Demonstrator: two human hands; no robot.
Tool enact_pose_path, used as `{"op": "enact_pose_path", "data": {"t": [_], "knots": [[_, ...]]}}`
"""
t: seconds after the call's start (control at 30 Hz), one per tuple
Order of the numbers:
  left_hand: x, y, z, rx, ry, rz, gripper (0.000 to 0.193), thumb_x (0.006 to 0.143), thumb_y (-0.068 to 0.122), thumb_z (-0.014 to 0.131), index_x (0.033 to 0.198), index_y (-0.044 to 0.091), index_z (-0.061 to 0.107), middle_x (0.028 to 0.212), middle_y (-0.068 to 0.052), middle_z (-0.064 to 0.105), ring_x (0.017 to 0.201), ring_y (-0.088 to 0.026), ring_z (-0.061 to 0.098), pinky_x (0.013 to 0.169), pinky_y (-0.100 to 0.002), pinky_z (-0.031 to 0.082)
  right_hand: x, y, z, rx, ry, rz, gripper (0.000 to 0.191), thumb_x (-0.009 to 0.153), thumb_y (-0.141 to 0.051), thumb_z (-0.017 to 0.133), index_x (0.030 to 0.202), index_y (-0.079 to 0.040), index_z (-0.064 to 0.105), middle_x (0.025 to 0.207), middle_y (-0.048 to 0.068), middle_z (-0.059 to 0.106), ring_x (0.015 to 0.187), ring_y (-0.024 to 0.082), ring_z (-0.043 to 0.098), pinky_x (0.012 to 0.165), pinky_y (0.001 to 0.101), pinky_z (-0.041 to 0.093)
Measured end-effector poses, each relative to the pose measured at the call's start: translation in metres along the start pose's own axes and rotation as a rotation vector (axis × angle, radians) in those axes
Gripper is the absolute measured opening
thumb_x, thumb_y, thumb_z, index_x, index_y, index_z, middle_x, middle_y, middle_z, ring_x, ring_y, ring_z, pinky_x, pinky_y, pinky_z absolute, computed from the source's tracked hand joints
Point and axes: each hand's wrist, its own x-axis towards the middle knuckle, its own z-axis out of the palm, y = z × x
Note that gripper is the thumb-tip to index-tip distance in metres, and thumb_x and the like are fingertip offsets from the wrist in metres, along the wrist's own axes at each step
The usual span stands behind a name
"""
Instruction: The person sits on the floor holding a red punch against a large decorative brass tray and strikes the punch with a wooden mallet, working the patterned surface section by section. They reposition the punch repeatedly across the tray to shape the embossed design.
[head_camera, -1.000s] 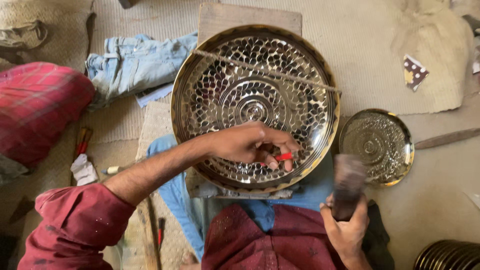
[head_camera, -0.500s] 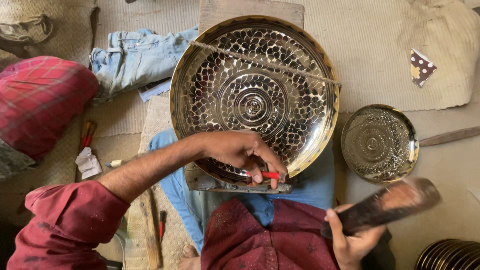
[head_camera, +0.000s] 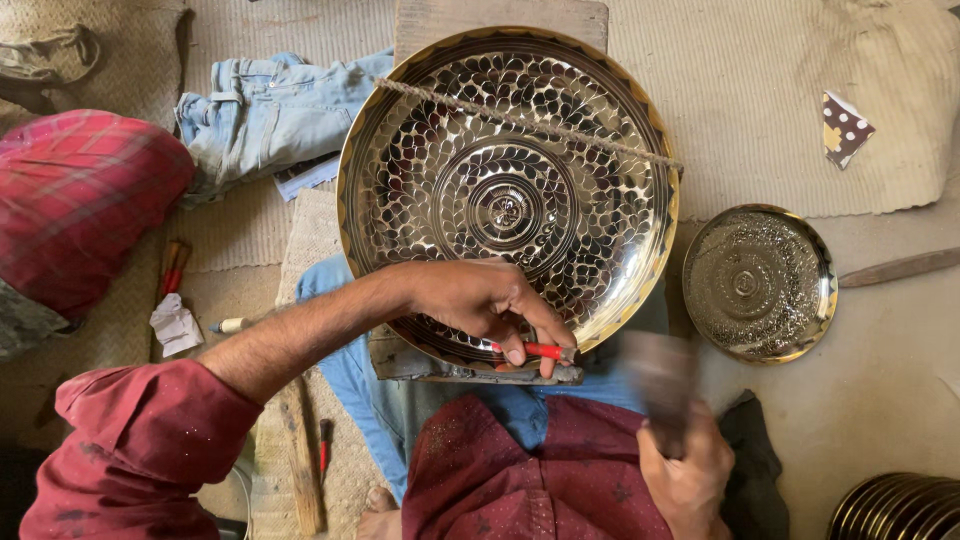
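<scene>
Brass fills most of my view: 1 large round tray (head_camera: 508, 190) sits propped on a wooden block (head_camera: 470, 365) over my lap, its face packed with leaf-shaped punch marks ringed around a small central flower. The pattern looks complete across nearly the whole face; I judge the work far along, with only the rim band nearest me seemingly left to chase, since that is where the tool sits now.

My left hand (head_camera: 480, 305) reaches across the near rim, fingers pinched around a red-handled punch (head_camera: 545, 351) whose tip rests on the lower edge of the tray. My right hand (head_camera: 685, 470) is clenched on the handle of a hammer (head_camera: 660, 385), blurred with motion, just beside and below the punch.

A length of rope (head_camera: 530, 125) lies slantwise over the upper part of the tray. To the right, a smaller engraved plate (head_camera: 760, 283) rests on the floor, patterned all over. More stacked metal rims (head_camera: 895, 510) show at the lower right corner. Folded denim (head_camera: 260, 110) and a red cushion (head_camera: 80, 200) lie well apart to the left.
</scene>
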Motion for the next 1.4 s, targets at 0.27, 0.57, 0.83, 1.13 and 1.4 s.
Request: {"op": "enact_pose_path", "data": {"t": [0.27, 0.57, 0.83, 1.13, 1.4], "knots": [[0.003, -0.005, 0.0, 0.072, 0.101, -0.058, 0.053, 0.088, 0.01, 0.075, 0.139, 0.012, 0.061, 0.123, -0.006, 0.077, 0.079, -0.014, 0.074, 0.06, -0.03, 0.062, 0.003, -0.025, -0.004, 0.54, 0.075, 0.061, 0.082, 0.083, -0.002, 0.079, 0.151, -0.003, 0.034, 0.099, 0.013, 0.067, 0.086, 0.019, 0.066, 0.082, 0.0304, 0.057], [-0.001, -0.004, 0.002, 0.123, 0.121, 0.055, 0.054, 0.088, 0.007, 0.074, 0.141, 0.01, 0.061, 0.123, -0.007, 0.077, 0.1, -0.018, 0.076, 0.078, -0.036, 0.064, 0.03, -0.026, -0.014, -0.052, -0.072, -0.1, 0.067, 0.071, -0.003, 0.079, 0.134, 0.0, 0.055, 0.107, 0.022, 0.071, 0.091, 0.032, 0.071, 0.083, 0.0386, 0.057], [-0.002, 0.003, 0.001, 0.182, 0.128, -0.03, 0.053, 0.087, 0.012, 0.076, 0.138, 0.014, 0.062, 0.118, -0.006, 0.078, 0.102, -0.019, 0.077, 0.084, -0.038, 0.065, 0.035, -0.015, -0.018, -0.004, -0.148, -0.061, 0.062, 0.075, -0.002, 0.077, 0.132, -0.004, 0.054, 0.093, 0.013, 0.073, 0.083, 0.026, 0.074, 0.08, 0.0386, 0.058], [-0.001, -0.005, 0.0, 0.137, 0.155, 0.194, 0.051, 0.093, 0.007, 0.07, 0.143, 0.012, 0.059, 0.129, -0.008, 0.074, 0.115, -0.021, 0.074, 0.093, -0.04, 0.064, 0.041, -0.019, -0.021, 0.064, -0.215, 0.086, 0.073, 0.073, -0.003, 0.075, 0.142, -0.002, 0.05, 0.091, 0.012, 0.074, 0.079, 0.021, 0.075, 0.075, 0.037, 0.06], [-0.001, -0.007, 0.003, 0.146, 0.145, -0.036, 0.052, 0.091, 0.01, 0.073, 0.141, 0.013, 0.061, 0.127, -0.006, 0.076, 0.086, -0.02, 0.074, 0.07, -0.04, 0.061, 0.048, -0.024, -0.021, 0.098, -0.206, 0.107, 0.058, 0.074, -0.005, 0.079, 0.127, -0.003, 0.054, 0.093, 0.01, 0.073, 0.083, 0.022, 0.074, 0.081, 0.0362, 0.058]]}}
